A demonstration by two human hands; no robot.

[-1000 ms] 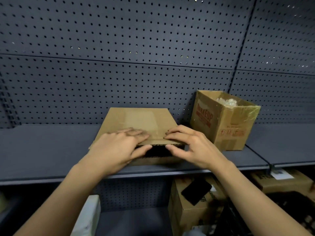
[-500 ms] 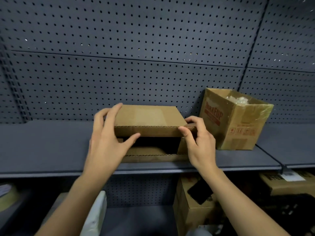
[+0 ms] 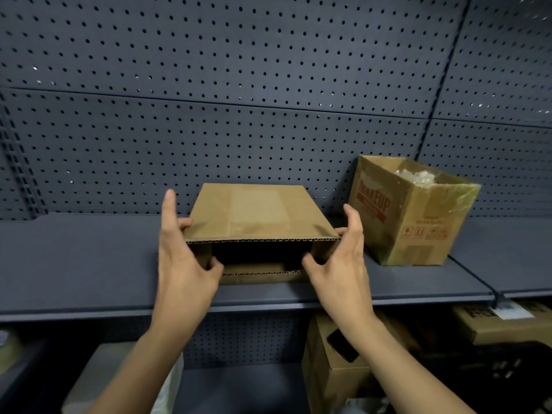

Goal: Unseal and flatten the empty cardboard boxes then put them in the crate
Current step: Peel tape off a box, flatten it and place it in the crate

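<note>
Left hand [image 3: 185, 264], right hand [image 3: 340, 264] grip one box [image 3: 257, 213].

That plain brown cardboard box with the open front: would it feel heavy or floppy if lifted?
Probably light: the plain brown cardboard box looks dark and empty through its open front. Likely stiff, given its corrugated edges, though the side flaps might swing. The left hand and right hand pinch those flaps.

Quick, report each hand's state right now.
Left hand: grips the open cardboard box at its left side.
Right hand: grips that box's right side.
</note>
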